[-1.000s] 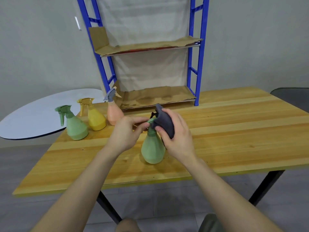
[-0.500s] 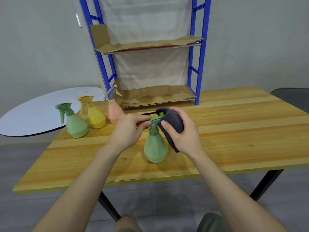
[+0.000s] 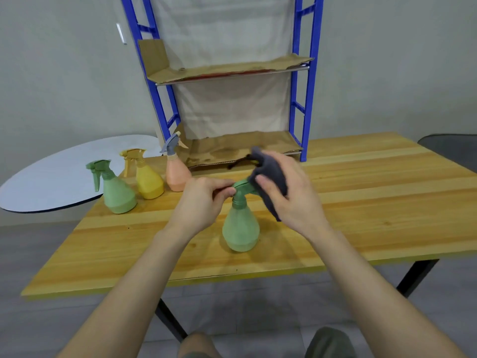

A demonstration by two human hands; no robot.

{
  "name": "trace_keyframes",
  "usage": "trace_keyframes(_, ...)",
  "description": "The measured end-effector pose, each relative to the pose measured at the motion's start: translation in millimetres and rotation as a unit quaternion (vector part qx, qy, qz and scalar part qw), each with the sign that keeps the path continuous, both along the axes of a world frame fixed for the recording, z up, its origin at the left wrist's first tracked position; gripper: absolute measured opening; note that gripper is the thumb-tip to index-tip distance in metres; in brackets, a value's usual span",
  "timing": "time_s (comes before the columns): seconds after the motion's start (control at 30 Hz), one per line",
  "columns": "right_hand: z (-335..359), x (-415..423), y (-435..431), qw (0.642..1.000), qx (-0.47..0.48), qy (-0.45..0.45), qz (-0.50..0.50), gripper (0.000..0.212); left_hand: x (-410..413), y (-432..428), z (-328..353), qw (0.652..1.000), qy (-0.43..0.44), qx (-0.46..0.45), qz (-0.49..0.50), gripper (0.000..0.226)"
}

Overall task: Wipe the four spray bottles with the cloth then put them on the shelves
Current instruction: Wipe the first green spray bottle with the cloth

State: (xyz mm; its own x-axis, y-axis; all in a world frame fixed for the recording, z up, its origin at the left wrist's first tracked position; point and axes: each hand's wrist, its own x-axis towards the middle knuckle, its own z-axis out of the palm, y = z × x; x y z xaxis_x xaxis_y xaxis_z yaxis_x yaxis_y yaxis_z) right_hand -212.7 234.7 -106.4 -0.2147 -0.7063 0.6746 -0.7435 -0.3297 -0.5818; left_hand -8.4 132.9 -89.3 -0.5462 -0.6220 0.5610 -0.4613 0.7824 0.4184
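On the table (image 3: 361, 202), left grip (image 3: 198, 202) pinches the near green bottle (image 3: 240, 231), right grip (image 3: 291, 200) clutches the cloth (image 3: 271, 171)

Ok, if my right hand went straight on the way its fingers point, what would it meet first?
Probably the near green bottle's spray head, right beside the cloth the right hand holds; the left hand pinching that head lies just beyond. Depth unclear.
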Motion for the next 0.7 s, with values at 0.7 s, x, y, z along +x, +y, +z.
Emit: trace_keyframes(0.7,-35,-24,13,0.954,0.062,-0.286,-0.068,0.019,5,-10,27,0.996,-0.042,0.063,0.048,0.030)
